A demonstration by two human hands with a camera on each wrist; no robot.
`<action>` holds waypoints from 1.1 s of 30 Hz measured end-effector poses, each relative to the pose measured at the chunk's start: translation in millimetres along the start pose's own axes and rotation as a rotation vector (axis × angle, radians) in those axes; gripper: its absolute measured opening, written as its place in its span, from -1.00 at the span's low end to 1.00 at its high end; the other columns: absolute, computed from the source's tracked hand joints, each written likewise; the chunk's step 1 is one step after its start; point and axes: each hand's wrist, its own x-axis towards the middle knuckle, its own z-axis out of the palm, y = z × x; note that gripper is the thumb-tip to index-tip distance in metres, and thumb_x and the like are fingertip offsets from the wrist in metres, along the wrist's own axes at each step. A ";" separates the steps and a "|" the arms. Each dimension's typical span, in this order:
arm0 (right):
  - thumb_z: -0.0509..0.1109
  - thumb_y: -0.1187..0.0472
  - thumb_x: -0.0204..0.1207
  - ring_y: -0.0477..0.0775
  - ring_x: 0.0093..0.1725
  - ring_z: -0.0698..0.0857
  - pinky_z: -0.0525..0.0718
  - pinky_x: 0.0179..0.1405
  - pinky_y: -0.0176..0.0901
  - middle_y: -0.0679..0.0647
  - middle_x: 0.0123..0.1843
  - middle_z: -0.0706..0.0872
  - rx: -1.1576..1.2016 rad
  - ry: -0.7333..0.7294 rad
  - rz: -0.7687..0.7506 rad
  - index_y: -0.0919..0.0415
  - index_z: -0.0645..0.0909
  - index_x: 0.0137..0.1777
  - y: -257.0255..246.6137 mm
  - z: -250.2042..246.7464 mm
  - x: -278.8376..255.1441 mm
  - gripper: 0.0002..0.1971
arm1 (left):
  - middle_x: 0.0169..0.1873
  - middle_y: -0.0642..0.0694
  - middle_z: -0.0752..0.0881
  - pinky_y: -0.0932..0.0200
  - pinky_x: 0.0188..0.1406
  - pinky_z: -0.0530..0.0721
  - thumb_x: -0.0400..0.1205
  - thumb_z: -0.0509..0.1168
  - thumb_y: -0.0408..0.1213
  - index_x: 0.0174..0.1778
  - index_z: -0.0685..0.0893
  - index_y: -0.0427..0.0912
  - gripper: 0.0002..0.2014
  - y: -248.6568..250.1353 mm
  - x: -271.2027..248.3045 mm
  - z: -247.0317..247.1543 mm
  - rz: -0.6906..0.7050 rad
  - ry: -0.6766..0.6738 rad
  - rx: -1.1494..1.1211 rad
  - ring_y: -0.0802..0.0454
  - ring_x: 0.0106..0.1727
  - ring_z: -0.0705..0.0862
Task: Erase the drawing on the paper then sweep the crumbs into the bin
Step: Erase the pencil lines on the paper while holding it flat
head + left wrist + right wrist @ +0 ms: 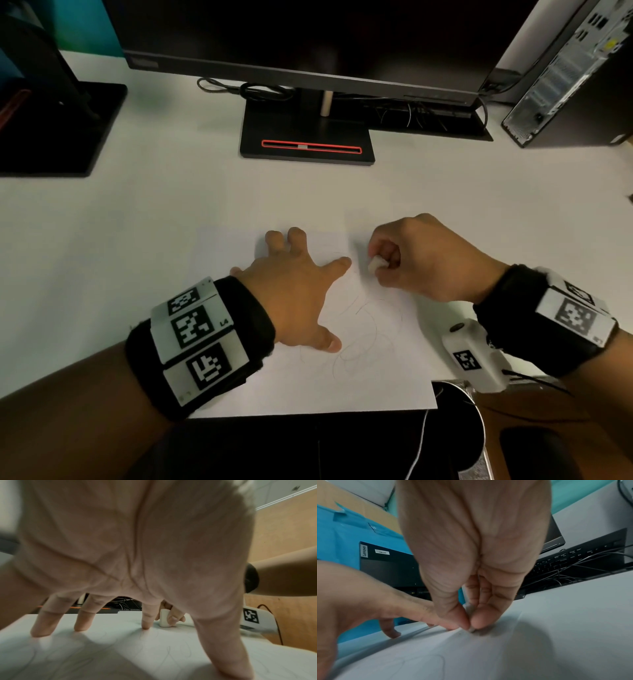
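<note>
A white sheet of paper (370,383) with faint pencil loops (359,339) lies on the white desk near its front edge. My left hand (294,291) is spread flat on the paper, fingers straight, pressing it down; in the left wrist view its fingertips (80,627) rest on the sheet. My right hand (411,260) pinches a small white eraser (376,263) between thumb and fingers and holds it against the paper's upper right part. The eraser (163,618) stands on end just beyond my left index finger. In the right wrist view only a sliver of the eraser (471,629) shows.
A black monitor stand (306,137) sits behind the paper, another monitor base (58,130) at far left, a computer tower (575,75) at far right. A round dark bin (459,431) is below the desk's front edge at the right, with a white cable across it.
</note>
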 end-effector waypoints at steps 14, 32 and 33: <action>0.51 0.15 0.51 -0.16 -0.30 0.70 0.61 -0.28 -0.40 -0.17 -0.37 0.72 0.075 -0.155 -0.139 0.03 0.79 -0.09 -14.9 6.0 -2.6 -0.96 | 0.57 -0.15 -0.13 -0.39 0.25 0.64 0.38 0.43 0.45 0.65 -0.15 0.45 0.07 0.6 1.0 3.2 -0.004 0.015 -0.013 -0.42 0.60 -0.08; 0.45 0.18 0.49 -0.05 -0.34 0.67 0.56 -0.33 -0.34 -0.06 -0.39 0.71 0.023 -0.141 -0.149 0.10 0.75 -0.21 -13.9 5.0 -4.1 -0.92 | 0.58 -0.22 -0.17 -0.40 0.29 0.62 0.42 0.40 0.46 0.66 -0.24 0.44 0.10 2.1 2.6 1.2 -0.018 -0.022 0.016 -0.46 0.62 -0.14; 0.46 0.17 0.49 -0.05 -0.35 0.65 0.53 -0.32 -0.35 -0.06 -0.39 0.71 0.005 -0.101 -0.118 0.10 0.75 -0.21 -8.5 1.9 -0.6 -0.92 | 0.58 -0.22 -0.17 -0.40 0.31 0.61 0.42 0.39 0.47 0.67 -0.26 0.43 0.10 2.2 2.5 1.1 -0.019 -0.024 0.024 -0.46 0.62 -0.14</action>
